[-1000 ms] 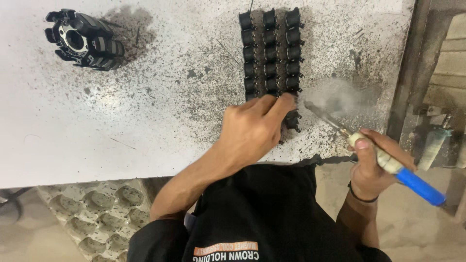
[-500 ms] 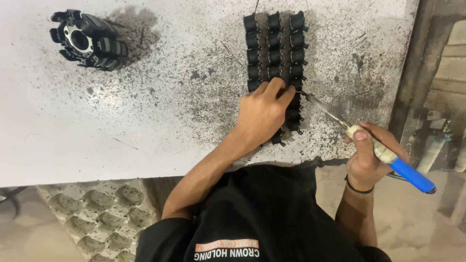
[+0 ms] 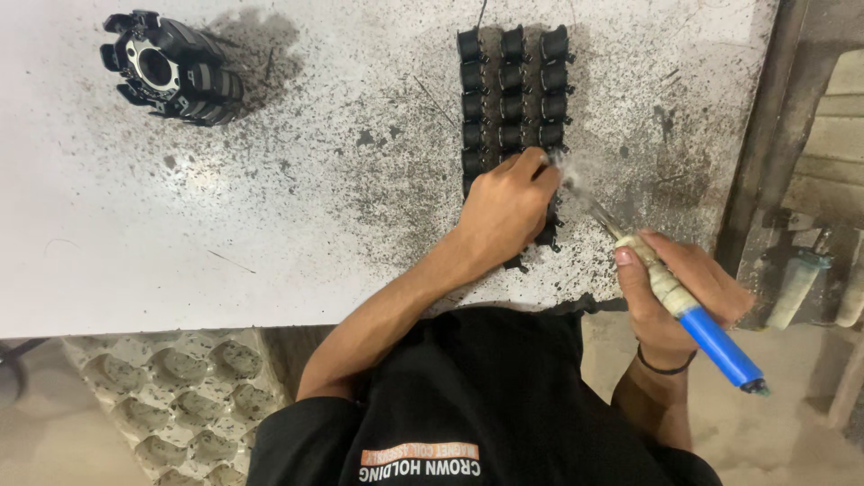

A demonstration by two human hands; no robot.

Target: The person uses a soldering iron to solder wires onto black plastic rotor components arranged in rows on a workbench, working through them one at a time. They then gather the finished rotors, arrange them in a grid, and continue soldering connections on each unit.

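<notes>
Three rows of small black coil parts (image 3: 513,85) lie side by side on the white, soot-speckled table (image 3: 270,225). My left hand (image 3: 506,209) rests on the near end of these rows, fingers pinching one part. My right hand (image 3: 677,292) grips a soldering iron (image 3: 688,310) with a blue handle and taped grip. Its metal tip reaches the part under my left fingers, where a puff of smoke rises. The nearest parts are hidden under my left hand.
A black round stator-like part (image 3: 169,67) stands at the table's far left. A moulded grey tray (image 3: 171,396) with round pockets sits below the table's near edge. A metal frame and wooden boards (image 3: 801,162) run along the right side.
My left hand has slid farther up the rows of parts. The soldering iron's tip followed to the new spot, and smoke shows there now.
</notes>
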